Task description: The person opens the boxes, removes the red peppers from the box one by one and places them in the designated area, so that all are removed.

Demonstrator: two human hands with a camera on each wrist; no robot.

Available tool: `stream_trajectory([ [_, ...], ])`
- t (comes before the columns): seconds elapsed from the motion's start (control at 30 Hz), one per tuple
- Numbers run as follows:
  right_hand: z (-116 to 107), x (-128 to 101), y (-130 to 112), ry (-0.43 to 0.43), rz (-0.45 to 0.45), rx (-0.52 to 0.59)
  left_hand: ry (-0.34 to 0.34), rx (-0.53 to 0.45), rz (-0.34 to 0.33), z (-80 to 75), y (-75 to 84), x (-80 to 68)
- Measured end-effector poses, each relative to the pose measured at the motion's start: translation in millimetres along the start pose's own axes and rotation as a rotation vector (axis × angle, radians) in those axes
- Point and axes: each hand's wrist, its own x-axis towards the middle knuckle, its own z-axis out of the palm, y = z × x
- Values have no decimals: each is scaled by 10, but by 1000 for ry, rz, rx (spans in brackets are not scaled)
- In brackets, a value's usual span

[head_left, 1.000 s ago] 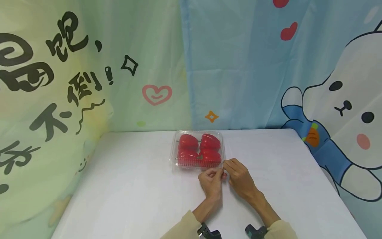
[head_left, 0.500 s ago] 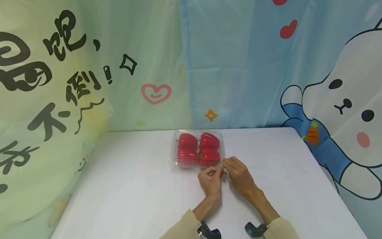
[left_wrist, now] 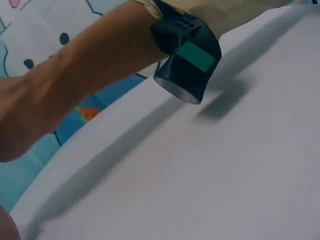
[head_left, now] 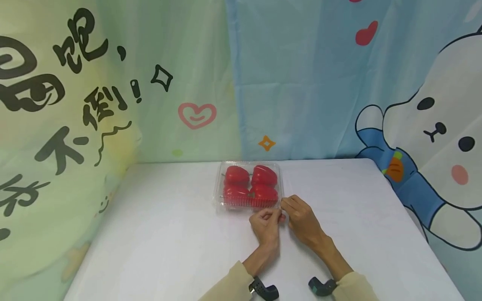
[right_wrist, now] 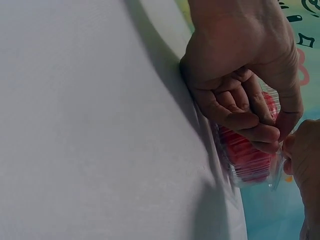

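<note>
While the clear box of red peppers sits mid-table, both hands meet at its near right corner. Left hand and right hand each pinch the corner's plastic edge with curled fingers.

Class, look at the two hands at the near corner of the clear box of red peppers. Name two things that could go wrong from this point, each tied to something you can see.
1. Both hands, left hand and right hand, pinch one corner of the clear plastic box; nothing holds its far side, so pulling may drag it along the white table.
2. If the corner gives way suddenly, the four red peppers might jolt or spill.
</note>
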Motion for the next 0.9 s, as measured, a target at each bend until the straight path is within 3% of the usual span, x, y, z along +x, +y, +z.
stream_trajectory([
  [0.27,-7,-60,49,8,5,65,-7,-35,10,-17,16,6],
  [0.4,-45,-72,92,-55,31,105,-12,-43,15,-24,6,19],
  [0.67,-70,-126,201,-148,25,58,-35,-90,31,-16,-14,15],
  [0.77,-56,-148,228,-139,-24,46,-31,-80,26,-15,-7,6],
  [0.9,-28,-143,250,-112,-151,-90,-14,-64,6,-9,7,8],
])
